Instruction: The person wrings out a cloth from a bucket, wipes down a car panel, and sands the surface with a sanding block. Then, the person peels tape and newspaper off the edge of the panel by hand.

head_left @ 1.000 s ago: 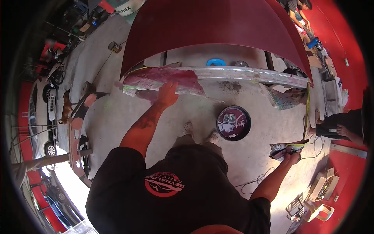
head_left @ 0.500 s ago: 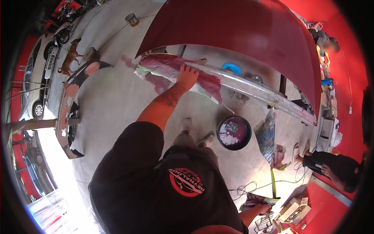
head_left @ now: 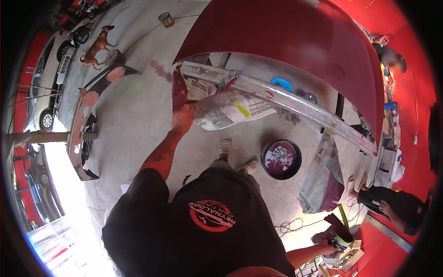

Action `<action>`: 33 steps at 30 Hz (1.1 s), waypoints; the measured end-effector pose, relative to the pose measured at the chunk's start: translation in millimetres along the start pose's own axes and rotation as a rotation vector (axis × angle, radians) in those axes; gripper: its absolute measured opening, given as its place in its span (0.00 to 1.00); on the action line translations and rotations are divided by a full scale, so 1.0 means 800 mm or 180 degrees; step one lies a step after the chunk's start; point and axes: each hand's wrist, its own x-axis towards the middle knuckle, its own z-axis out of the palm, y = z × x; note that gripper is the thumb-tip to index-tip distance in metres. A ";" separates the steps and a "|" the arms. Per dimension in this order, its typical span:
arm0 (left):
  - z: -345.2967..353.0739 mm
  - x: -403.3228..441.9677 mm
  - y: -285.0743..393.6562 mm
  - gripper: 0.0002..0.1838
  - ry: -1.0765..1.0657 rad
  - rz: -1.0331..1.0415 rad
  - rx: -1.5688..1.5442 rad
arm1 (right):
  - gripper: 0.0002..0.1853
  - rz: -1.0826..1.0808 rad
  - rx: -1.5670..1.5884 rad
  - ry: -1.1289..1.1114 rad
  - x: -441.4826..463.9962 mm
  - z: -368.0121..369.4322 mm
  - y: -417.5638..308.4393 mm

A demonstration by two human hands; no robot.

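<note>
My left hand (head_left: 183, 117) is closed on the edge of a paint-stained newspaper sheet (head_left: 230, 108), which hangs by the long metal bar (head_left: 295, 100) under a dark red car panel (head_left: 277, 32). Part of the sheet is red and folded up at its left end; its printed side shows a yellow-green smear. Low at the right, my right hand (head_left: 328, 248) is closed around crumpled, dark red-stained masking paper (head_left: 339, 227) with a yellow-green strip of tape. Its fingers are partly hidden.
A black tub (head_left: 281, 159) stands on the floor near my feet. More stained newspaper (head_left: 323, 173) hangs from the bar's right part. Another person (head_left: 392, 203) stands at the right. Cables (head_left: 293, 226), a tin can (head_left: 166, 20), a dog (head_left: 99, 47) and a bumper (head_left: 85, 120) lie around.
My left hand has moved left and down, turning the newspaper from its red side to its printed side. My right hand has moved right with the crumpled paper. The dog has lifted its head.
</note>
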 end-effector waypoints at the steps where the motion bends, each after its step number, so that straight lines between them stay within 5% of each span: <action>1: -0.009 -0.009 -0.019 0.07 0.0011 -0.0019 0.0000 | 0.19 0.0434 0.0413 -0.0371 -0.012 0.012 -0.010; 3: -0.026 -0.021 -0.049 0.07 0.0263 -0.0576 -0.0539 | 0.19 0.0529 0.0562 -0.0520 -0.007 0.033 -0.011; 10: 0.002 -0.053 -0.090 0.09 0.0457 -0.1035 -0.0827 | 0.18 0.0564 0.0860 -0.0574 -0.039 0.120 -0.049; 15: 0.057 -0.240 -0.136 0.12 -0.0143 -0.1839 -0.0593 | 0.19 0.0478 0.0827 -0.0878 -0.045 0.147 -0.068; 19: -0.004 -0.340 -0.175 0.13 -0.0337 -0.2676 -0.0130 | 0.21 0.0473 0.0932 -0.1198 -0.052 0.181 -0.102; 25: 0.009 -0.245 -0.137 0.14 -0.0296 -0.1874 -0.0749 | 0.31 0.0373 0.0599 -0.1622 -0.069 0.175 -0.111; 31: 0.063 -0.112 0.044 0.20 -0.1062 -0.0903 -0.1676 | 0.27 0.1124 0.0427 -0.2355 -0.148 0.153 -0.101; 33: 0.091 -0.095 0.131 0.20 -0.1137 -0.0584 -0.2001 | 0.25 0.0739 -0.0017 -0.2633 -0.147 0.135 -0.067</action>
